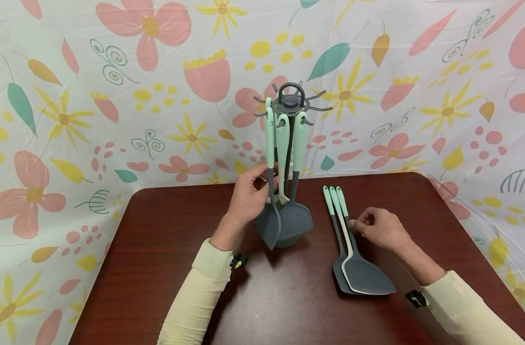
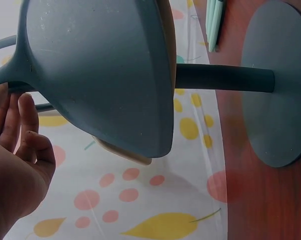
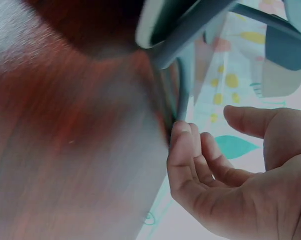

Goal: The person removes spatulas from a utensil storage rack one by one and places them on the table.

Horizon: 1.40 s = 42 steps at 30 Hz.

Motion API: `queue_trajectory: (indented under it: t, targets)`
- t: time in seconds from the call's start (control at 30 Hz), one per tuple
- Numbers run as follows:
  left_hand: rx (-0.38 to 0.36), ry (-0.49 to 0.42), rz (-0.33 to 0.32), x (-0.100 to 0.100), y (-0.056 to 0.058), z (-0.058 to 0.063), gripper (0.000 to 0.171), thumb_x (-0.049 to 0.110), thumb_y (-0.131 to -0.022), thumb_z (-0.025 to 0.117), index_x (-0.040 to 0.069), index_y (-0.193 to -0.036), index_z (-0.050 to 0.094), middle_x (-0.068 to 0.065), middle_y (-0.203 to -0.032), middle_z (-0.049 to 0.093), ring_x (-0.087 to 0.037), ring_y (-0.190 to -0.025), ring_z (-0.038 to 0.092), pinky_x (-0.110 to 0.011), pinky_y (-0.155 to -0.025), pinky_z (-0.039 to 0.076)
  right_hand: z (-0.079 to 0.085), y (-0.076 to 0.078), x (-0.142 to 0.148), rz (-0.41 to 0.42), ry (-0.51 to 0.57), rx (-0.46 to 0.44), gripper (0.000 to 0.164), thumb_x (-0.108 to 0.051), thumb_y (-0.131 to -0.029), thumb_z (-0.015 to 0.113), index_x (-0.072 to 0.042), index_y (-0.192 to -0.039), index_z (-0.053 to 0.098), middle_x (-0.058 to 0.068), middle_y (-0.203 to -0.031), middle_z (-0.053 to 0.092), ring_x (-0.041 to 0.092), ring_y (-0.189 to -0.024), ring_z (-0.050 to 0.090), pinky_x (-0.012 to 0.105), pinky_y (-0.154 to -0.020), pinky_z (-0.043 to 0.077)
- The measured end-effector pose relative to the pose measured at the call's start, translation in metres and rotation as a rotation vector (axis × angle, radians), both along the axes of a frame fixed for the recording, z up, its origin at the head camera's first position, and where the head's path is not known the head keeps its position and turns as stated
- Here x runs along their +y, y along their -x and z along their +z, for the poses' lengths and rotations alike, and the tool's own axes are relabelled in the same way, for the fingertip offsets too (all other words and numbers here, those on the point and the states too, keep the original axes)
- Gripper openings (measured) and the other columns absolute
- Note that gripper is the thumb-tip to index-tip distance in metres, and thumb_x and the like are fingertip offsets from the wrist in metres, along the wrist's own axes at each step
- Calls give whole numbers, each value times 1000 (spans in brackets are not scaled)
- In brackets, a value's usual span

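A dark grey utensil stand (image 1: pixel 291 103) with a ring of hooks and a top loop stands on the table. Several mint-handled utensils hang from it, among them a grey turner (image 1: pixel 297 221) and another grey-headed one in front at the left. My left hand (image 1: pixel 249 194) grips the stand's post behind the hanging utensils, its fingertips partly hidden. In the left wrist view the turner's broad head (image 2: pixel 100 75) covers part of the post. My right hand (image 1: pixel 383 230) touches the rightmost of three utensils (image 1: pixel 344 239) lying side by side; the right wrist view shows its thumb held apart.
The dark red-brown table (image 1: pixel 167 268) ends at the back against a flowered cloth (image 1: pixel 158 120). The stand's round base (image 2: pixel 270 145) rests on the tabletop. The lying utensils have their handles toward the cloth and heads toward me.
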<state>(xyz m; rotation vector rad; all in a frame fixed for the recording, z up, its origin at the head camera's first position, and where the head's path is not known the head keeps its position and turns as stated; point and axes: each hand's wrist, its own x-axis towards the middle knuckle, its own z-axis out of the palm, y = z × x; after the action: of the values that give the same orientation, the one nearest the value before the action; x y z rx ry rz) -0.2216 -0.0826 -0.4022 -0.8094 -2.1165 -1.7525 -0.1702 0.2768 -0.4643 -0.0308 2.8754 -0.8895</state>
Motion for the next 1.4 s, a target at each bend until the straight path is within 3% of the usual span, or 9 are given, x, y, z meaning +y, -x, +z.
queue_trajectory:
  t: [0.33, 0.67, 1.07, 1.27, 1.4]
  targets:
    - [8, 4, 5, 1, -1, 1, 25, 9, -103, 71, 9, -128, 76, -6, -89, 73, -17, -69, 63, -31, -66, 53, 14, -5, -8, -22, 11, 84, 27, -31, -99, 76, -6, -100, 69, 7, -87, 68, 20, -71, 59, 34, -60, 47]
    - [9, 11, 2, 1, 0, 0, 25, 10, -103, 71, 9, -128, 76, -5, -90, 73, -18, -67, 61, -31, -64, 51, 24, -10, -17, -21, 66, 241, 25, -21, -99, 77, -3, -113, 68, 10, -98, 72, 23, -84, 66, 29, -66, 50]
    - [10, 15, 8, 0, 0, -1, 25, 9, -103, 71, 9, -128, 76, -6, -91, 73, -18, -69, 62, -30, -66, 52, 31, -11, -30, -46, 140, 422, 21, -17, -96, 80, -7, -111, 70, 6, -95, 73, 6, -77, 65, 10, -68, 48]
    - [9, 12, 9, 1, 1, -2, 25, 9, -103, 71, 9, -127, 76, -6, -91, 73, -18, -70, 63, -31, -66, 52, 36, -12, -36, -66, 197, 496, 17, -10, -93, 81, -8, -107, 71, 6, -90, 73, 8, -74, 66, 9, -66, 49]
    - [14, 13, 9, 1, 2, -2, 24, 9, -104, 70, 9, -127, 76, -6, -91, 73, -18, -71, 63, -30, -66, 52, 40, -13, -40, -60, 223, 498, 17, -10, -94, 80, -8, -109, 71, 6, -91, 74, 8, -75, 67, 9, -66, 50]
